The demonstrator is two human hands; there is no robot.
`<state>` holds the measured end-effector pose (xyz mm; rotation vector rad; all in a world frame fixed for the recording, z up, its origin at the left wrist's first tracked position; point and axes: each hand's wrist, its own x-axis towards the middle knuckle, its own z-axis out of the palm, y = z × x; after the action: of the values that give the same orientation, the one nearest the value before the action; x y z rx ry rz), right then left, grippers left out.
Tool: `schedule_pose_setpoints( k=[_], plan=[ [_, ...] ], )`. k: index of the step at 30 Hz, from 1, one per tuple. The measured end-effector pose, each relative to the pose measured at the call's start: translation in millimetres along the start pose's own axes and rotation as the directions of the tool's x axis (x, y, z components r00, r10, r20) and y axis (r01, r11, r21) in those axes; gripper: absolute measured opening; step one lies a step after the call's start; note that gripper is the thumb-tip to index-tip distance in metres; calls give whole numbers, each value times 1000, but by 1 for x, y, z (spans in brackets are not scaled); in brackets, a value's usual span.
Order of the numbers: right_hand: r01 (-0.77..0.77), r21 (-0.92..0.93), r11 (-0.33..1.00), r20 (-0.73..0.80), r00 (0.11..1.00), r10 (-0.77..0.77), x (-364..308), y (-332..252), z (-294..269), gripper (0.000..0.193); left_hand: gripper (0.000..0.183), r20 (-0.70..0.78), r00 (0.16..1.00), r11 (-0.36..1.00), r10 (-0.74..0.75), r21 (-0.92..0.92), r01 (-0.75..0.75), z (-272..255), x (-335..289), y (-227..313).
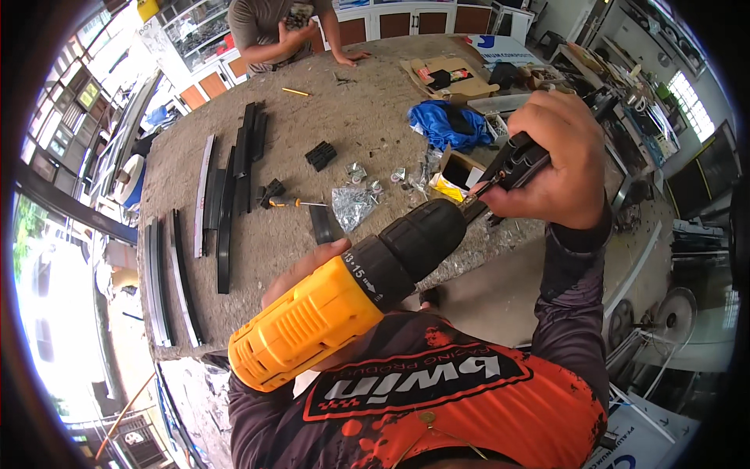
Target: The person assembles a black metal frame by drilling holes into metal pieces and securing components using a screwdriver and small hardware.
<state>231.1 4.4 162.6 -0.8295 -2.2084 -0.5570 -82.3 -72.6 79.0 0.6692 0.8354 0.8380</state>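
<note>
My left hand (301, 273) is wrapped round a yellow and black cordless drill (308, 316), mostly hidden behind its body. The drill points up and to the right. Its bit (474, 205) reaches the end of a dark hollow profile (522, 162), which my right hand (564, 152) grips in closed fingers. Whether a screw sits at the bit's tip, I cannot tell. Below the right hand's side of the drill lie a clear bag of screws (355, 208) and an opened small box (461, 169). A yellow-handled screwdriver (285, 202) rests further left.
Several dark profile strips (226, 211) lie along the left of the rough worktable (312, 117). A blue cloth (447, 125), flattened cardboard (445, 76), a black block (320, 155) and a yellow pencil (295, 92) are on it. Another person (281, 35) stands at the far edge, one hand on the table.
</note>
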Motion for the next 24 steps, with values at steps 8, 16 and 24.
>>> schedule_pose_setpoints(
  k=[8, 16, 24],
  plan=[
    [-2, -55, 998, 4, 1000, 2, 3, -8, -1, 50, 58, 265, 778, 502, 570, 637, -585, 16, 0, -9],
    [10, -30, 1000, -23, 1000, -10, -4, -2, -2, 51, 51, 142, 986, 976, 81, 189, -108, 39, -5, 36],
    [1, -34, 999, -28, 1000, -2, -3, 0, -1, 50, 52, 348, 861, 802, 371, 346, -486, 38, 6, 32]
  ],
)
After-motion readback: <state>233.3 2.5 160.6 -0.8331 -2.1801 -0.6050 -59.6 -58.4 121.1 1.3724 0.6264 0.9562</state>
